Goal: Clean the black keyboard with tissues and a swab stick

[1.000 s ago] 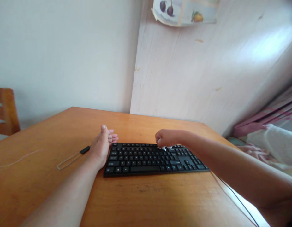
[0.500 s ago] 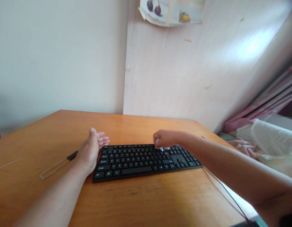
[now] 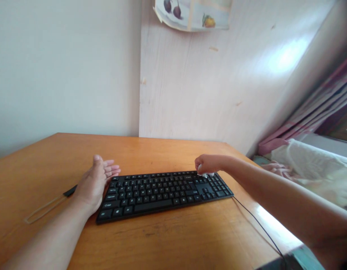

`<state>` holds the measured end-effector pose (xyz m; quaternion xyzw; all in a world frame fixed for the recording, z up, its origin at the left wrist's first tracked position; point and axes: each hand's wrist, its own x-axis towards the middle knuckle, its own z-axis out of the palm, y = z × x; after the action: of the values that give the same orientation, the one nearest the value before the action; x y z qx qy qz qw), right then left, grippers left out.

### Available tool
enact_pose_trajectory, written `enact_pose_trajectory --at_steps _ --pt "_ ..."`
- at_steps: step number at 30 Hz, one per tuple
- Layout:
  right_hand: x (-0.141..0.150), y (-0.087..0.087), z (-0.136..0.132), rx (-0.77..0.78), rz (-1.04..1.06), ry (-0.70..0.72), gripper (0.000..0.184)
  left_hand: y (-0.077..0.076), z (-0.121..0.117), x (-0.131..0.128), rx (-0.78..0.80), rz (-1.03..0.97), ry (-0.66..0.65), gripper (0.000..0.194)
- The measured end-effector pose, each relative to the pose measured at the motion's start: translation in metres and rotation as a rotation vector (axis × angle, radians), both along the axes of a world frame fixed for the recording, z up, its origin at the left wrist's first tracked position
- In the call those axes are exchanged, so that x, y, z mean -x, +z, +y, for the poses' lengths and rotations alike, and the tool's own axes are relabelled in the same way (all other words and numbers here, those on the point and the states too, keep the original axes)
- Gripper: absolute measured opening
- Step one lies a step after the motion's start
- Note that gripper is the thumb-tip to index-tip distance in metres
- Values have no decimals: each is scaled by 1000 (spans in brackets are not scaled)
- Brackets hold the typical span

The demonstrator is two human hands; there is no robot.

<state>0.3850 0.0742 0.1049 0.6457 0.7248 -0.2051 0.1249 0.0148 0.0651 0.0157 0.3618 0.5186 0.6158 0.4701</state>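
A black keyboard [image 3: 162,191] lies across the wooden table [image 3: 173,240]. My left hand [image 3: 94,182] rests on its edge against the keyboard's left end, fingers stretched out and holding nothing. My right hand [image 3: 208,164] is closed in a fist on a small white tissue [image 3: 205,174], which it presses on the keys at the keyboard's far right part.
A thin wire keycap puller with a black handle [image 3: 51,202] lies on the table left of my left hand. The keyboard's black cable [image 3: 256,223] runs off the right front edge. A wall panel stands behind the table; bedding [image 3: 302,165] lies to the right.
My right hand with the tissue has slid to the right along the keyboard's top rows. The view has swung to the right. My left hand stays at the keyboard's left end.
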Motion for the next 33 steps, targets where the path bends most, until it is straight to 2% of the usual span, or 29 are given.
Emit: enact_pose_trajectory --at_steps 14,18,25,30,33 --pt "-74 -6 4 -39 -25 -161 13 3 -2 0 -2 17 -11 60" --pt "-70 -7 3 -43 -8 -172 12 4 -2 0 0 31 -6 61" --pt "-42 -11 4 -68 69 -141 16 1 -1 1 -10 23 -2 63" --pt "-49 -9 5 -81 36 -200 12 1 -1 0 3 13 -2 63" --pt "-56 -5 3 -144 12 -254 7 1 -1 0 -5 21 2 62"
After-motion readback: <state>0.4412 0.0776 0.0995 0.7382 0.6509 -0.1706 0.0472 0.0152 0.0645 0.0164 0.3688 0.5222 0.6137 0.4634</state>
